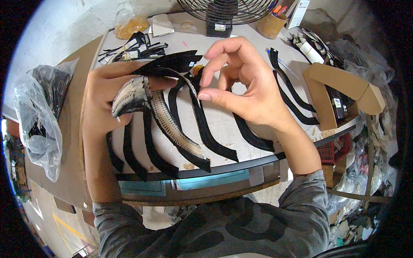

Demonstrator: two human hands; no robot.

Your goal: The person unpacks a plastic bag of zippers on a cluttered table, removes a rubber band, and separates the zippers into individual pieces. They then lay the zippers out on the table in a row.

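Left hand (112, 92) is closed around a bunch of curved black strips (172, 69), thumb pressed on top; I see them fan out from the fist, some ends hanging down over the white table (223, 124). One strip in the bunch shows a pale stitched underside (170, 120). Right hand (243, 84) is partly curled, thumb and forefinger pinched on a thin pale sliver at the top of that bunch, other fingers lifted. More black strips (292, 96) lie flat on the table to the right, near a cardboard piece (340, 84). A clear plastic bag (36, 116) sits far left.
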